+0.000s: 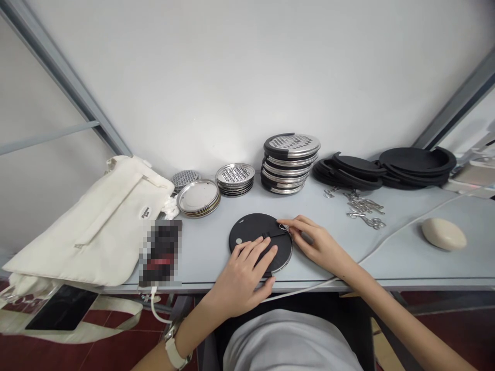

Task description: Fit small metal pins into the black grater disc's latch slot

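Note:
A round black disc (247, 226) with a thin silvery rim lies on the table near its front edge. My left hand (247, 273) rests over it, fingers stretched across the top and the thumb by its near edge. At the disc's right side, my right hand (309, 237) pinches a small wire metal hook (283, 227) between thumb and forefinger. The forefinger touches the disc's upper right edge. Beyond my right hand lies a loose pile of similar metal hooks (361, 203). My left palm and fingers cover part of the disc.
Behind stand round grater plates (235, 175), plain metal discs (198, 197), a tall stack of black-rimmed graters (291, 164) and black plastic rings (417, 165). A cream bag (88, 221) and a blurred phone (160, 252) are left. A white cable (402, 232) passes a cream mouse (444, 234).

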Demonstrator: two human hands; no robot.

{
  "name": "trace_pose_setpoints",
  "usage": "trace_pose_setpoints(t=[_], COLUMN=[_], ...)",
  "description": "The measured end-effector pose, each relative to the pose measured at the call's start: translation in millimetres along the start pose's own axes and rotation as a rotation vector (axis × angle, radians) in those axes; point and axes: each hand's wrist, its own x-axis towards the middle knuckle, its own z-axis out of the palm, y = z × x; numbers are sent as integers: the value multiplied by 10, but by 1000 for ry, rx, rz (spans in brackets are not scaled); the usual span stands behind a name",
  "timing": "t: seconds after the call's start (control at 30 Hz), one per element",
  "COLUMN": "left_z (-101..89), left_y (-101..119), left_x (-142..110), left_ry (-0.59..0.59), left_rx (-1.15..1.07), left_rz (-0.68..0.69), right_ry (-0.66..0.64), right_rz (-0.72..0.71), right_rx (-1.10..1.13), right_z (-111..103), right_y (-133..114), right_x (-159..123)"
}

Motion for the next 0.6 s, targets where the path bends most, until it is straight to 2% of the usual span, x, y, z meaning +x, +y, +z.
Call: trace_pose_setpoints(t=[0.23,0.6], left_z=[-3,11], left_y=[0,-7], left_x=[-8,-7], left_ry=[-8,-1], left_rx=[1,6], left_rz=[-2,1], right_ry=[-3,-17], right_rz=[35,8], right_rx=[-25,-28], right_z=[-11,2], right_y=[-6,19], right_x=[-6,8])
